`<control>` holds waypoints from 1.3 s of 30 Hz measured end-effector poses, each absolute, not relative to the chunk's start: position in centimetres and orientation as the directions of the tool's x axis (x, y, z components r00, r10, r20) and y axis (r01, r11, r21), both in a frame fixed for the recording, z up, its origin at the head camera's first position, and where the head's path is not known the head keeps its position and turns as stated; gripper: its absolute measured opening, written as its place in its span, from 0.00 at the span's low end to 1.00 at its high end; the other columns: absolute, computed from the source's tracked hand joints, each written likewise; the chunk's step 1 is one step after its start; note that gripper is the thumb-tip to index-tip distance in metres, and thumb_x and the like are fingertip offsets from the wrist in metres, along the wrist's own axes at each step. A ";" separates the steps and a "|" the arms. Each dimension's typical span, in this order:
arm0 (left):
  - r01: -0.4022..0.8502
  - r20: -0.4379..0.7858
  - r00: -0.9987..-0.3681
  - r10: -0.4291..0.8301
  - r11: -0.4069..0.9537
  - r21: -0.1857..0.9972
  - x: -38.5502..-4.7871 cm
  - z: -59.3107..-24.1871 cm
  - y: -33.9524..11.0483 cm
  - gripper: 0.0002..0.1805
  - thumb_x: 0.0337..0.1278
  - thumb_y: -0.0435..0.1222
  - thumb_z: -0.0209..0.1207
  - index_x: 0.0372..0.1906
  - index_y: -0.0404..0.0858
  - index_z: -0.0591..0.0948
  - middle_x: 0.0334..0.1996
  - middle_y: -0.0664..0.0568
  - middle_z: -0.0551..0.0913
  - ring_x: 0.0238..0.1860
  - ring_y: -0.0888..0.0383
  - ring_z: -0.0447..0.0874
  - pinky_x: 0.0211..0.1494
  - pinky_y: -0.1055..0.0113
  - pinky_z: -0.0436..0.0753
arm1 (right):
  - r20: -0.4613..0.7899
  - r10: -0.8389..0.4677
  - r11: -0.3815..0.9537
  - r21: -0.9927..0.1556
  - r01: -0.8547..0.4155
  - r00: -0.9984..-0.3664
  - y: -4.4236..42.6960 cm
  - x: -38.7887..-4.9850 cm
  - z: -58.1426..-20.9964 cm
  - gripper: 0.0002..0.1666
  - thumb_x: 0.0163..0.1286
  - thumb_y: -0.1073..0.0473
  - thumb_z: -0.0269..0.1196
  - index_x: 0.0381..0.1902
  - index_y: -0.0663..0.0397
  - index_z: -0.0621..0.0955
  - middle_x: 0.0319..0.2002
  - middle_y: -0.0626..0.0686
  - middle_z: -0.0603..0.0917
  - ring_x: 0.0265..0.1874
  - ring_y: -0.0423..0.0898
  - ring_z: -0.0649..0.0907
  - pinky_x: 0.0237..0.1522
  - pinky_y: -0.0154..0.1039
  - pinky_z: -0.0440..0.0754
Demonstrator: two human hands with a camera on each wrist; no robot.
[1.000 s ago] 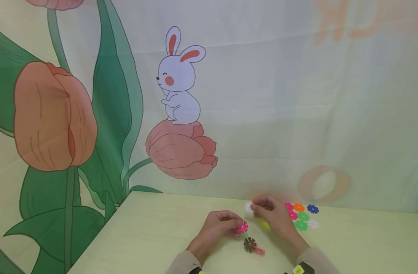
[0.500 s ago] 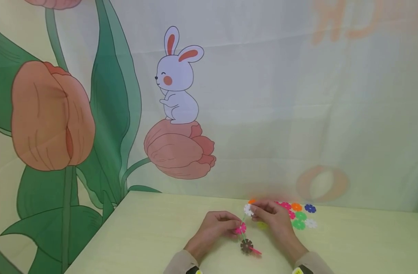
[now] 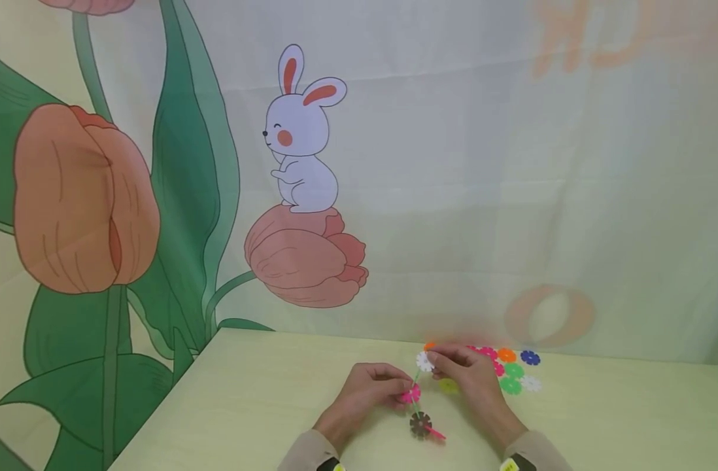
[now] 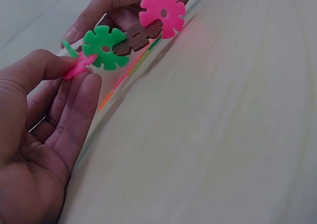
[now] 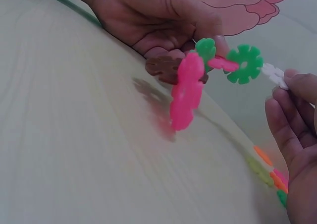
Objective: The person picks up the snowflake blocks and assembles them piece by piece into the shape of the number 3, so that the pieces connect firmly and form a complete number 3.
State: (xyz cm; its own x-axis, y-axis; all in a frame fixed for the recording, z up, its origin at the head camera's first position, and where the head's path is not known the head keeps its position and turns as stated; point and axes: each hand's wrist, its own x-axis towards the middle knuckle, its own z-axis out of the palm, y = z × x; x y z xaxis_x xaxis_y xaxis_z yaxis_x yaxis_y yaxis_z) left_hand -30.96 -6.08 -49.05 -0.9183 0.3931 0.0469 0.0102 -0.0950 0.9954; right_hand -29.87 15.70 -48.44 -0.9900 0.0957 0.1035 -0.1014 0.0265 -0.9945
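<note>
A chain of slotted plastic snowflake discs stretches between both hands above the table. My left hand (image 3: 371,392) pinches a pink disc (image 4: 80,65) in the chain between thumb and fingers. On one side of it follow a green disc (image 4: 105,48), a brown disc (image 3: 420,425) and a pink end disc (image 4: 171,13), hanging free. On the other side sit a second green disc (image 5: 244,64) and a white disc (image 3: 424,361) at the chain's far end. That white disc is pinched by my right hand (image 3: 467,376). Fingers partly cover both pinched discs.
Loose discs lie flat behind and right of the right hand: blue (image 3: 530,358), orange (image 3: 507,354), green (image 3: 512,386), white (image 3: 531,383) and several others. A yellow one (image 3: 449,386) lies under that hand. A printed backdrop (image 3: 418,196) rises behind the table (image 3: 265,392).
Both hands keep their pinch on the chain, with very little movement. The head view has drifted slightly, shifting the scene left. An orange disc now shows behind the white one.
</note>
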 end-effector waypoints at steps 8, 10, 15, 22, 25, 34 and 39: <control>0.012 0.048 -0.921 0.387 -0.095 0.995 -31.0 -49.3 -6.2 0.08 0.62 0.29 0.71 0.42 0.26 0.90 0.34 0.43 0.91 0.26 0.59 0.87 0.37 0.64 0.92 | 0.160 0.054 0.116 -0.981 -0.152 -0.986 15.4 -29.6 -47.9 0.15 0.70 0.54 0.75 0.48 0.57 0.91 0.43 0.54 0.90 0.37 0.52 0.90 0.45 0.39 0.90; 0.018 0.055 -0.921 0.387 -0.098 0.995 -31.0 -49.3 -6.2 0.08 0.62 0.28 0.71 0.42 0.26 0.90 0.34 0.42 0.91 0.27 0.59 0.88 0.37 0.64 0.91 | 0.172 0.032 0.116 -0.979 -0.167 -0.985 15.3 -29.6 -47.9 0.14 0.70 0.56 0.75 0.49 0.58 0.91 0.44 0.55 0.90 0.37 0.53 0.91 0.45 0.39 0.90; 0.029 0.070 -0.916 0.394 -0.109 0.994 -30.9 -49.4 -6.2 0.08 0.63 0.28 0.71 0.42 0.25 0.89 0.35 0.42 0.91 0.29 0.59 0.89 0.39 0.64 0.92 | 0.185 -0.001 0.110 -0.977 -0.184 -0.983 15.3 -29.5 -48.0 0.14 0.72 0.58 0.73 0.51 0.60 0.90 0.45 0.56 0.90 0.37 0.55 0.91 0.46 0.38 0.90; 0.046 0.086 -0.911 0.403 -0.109 0.993 -31.0 -49.4 -6.2 0.08 0.63 0.26 0.70 0.43 0.24 0.89 0.35 0.42 0.91 0.29 0.59 0.89 0.41 0.64 0.92 | 0.182 -0.004 0.116 -0.977 -0.181 -0.983 15.2 -29.2 -47.8 0.14 0.71 0.58 0.73 0.51 0.59 0.90 0.46 0.55 0.90 0.37 0.53 0.91 0.46 0.38 0.89; 0.044 0.083 -0.911 0.403 -0.105 0.993 -31.1 -49.4 -6.2 0.07 0.64 0.26 0.69 0.43 0.23 0.89 0.35 0.43 0.91 0.29 0.59 0.89 0.41 0.64 0.92 | 0.178 -0.005 0.129 -0.976 -0.177 -0.984 15.1 -29.1 -47.8 0.15 0.71 0.57 0.74 0.51 0.58 0.90 0.46 0.54 0.90 0.37 0.54 0.91 0.47 0.37 0.89; 0.047 0.080 -0.916 0.394 -0.091 0.995 -31.0 -49.4 -6.2 0.07 0.65 0.26 0.69 0.43 0.24 0.88 0.36 0.43 0.91 0.30 0.59 0.89 0.42 0.64 0.92 | 0.176 -0.018 0.143 -0.974 -0.176 -0.984 14.8 -29.2 -48.0 0.13 0.72 0.59 0.73 0.50 0.58 0.90 0.44 0.54 0.91 0.37 0.53 0.91 0.49 0.35 0.88; 0.049 0.079 -0.919 0.386 -0.087 0.995 -31.0 -49.4 -6.3 0.08 0.64 0.26 0.69 0.43 0.23 0.88 0.36 0.43 0.91 0.30 0.59 0.89 0.41 0.64 0.92 | 0.169 -0.017 0.143 -0.975 -0.170 -0.985 14.7 -29.2 -48.1 0.13 0.72 0.60 0.73 0.51 0.58 0.90 0.43 0.55 0.91 0.37 0.53 0.91 0.48 0.35 0.88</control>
